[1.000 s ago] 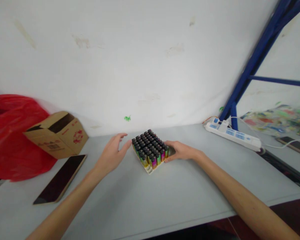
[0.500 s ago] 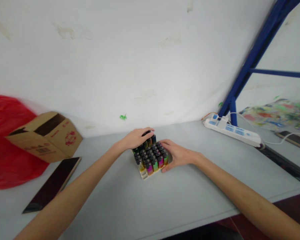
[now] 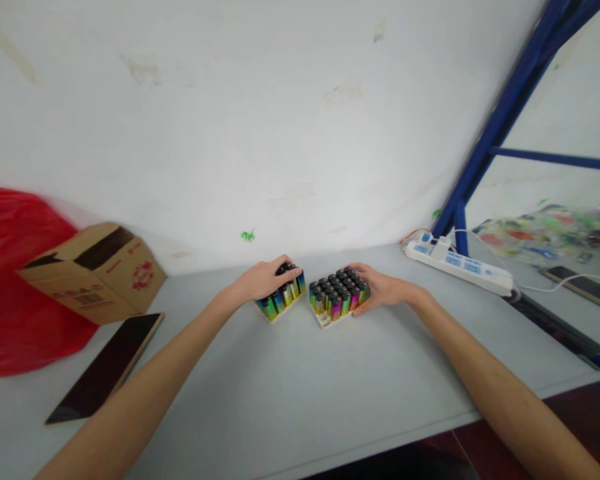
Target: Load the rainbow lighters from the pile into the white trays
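Two cream-white trays hold batteries standing upright in rows, with black tops and shiny coloured sides. My left hand (image 3: 265,279) closes over the back and top of the left tray of batteries (image 3: 286,298); its fingers partly hide the rows. My right hand (image 3: 379,288) grips the right side of the other tray of batteries (image 3: 336,301), thumb in front and fingers behind. One front corner cell (image 3: 325,320) of that tray holds no battery. A narrow gap separates the two trays on the grey table (image 3: 300,393).
A red plastic bag (image 3: 20,287), an opened cardboard box (image 3: 95,273) and a dark flat tablet-like thing (image 3: 105,370) are on the left. At the right lie a white power strip (image 3: 460,267), a phone (image 3: 580,287) and a blue metal frame (image 3: 490,133). A wall stands behind.
The two groups of batteries were close together and are now apart. My right hand has moved right and away with its tray, and my left hand slightly left with the other.
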Motion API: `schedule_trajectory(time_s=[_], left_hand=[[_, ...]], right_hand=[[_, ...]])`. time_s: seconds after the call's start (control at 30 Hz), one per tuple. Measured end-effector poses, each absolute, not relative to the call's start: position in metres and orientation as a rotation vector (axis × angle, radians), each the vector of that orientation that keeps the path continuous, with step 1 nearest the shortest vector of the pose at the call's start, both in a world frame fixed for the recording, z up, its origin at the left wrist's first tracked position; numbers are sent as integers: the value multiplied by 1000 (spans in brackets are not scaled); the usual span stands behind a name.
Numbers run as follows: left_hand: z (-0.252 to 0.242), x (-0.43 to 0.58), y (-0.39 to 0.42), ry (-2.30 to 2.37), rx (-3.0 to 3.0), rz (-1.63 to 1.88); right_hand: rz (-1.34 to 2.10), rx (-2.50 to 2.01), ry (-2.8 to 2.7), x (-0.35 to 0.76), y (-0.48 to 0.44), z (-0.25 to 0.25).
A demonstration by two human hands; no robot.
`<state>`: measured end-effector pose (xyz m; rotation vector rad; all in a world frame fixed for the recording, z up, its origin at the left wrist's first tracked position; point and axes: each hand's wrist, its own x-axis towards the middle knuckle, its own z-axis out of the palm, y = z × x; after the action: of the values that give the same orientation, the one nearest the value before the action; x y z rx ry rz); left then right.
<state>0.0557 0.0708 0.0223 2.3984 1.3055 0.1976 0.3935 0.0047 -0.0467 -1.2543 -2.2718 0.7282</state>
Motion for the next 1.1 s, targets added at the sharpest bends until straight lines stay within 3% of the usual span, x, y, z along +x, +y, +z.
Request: schedule_trajectory(time_s=[0.33,0.53,0.7,0.93,1.03,1.1], left_hand=[[22,35,14,1620,2502,43],[41,46,-13,1778,2592,-29],[29,61,-17,1866,2615,-51],[23,54,-8,1801,2646,-83],[24,48,-6,1782,2613,-37],[25,42,-5,1783,2574,-9]], right_hand=[[302,-1407,-2111,383,19,-56],[298,-1376,-2131,380,20,-56],[342,-1510,-2148,385,12,-51],[13,-1887,-2129,395,-28,4],[-71,-1717,-2090,362,-47,31],[66,-1456,-2122,327,-56,34]])
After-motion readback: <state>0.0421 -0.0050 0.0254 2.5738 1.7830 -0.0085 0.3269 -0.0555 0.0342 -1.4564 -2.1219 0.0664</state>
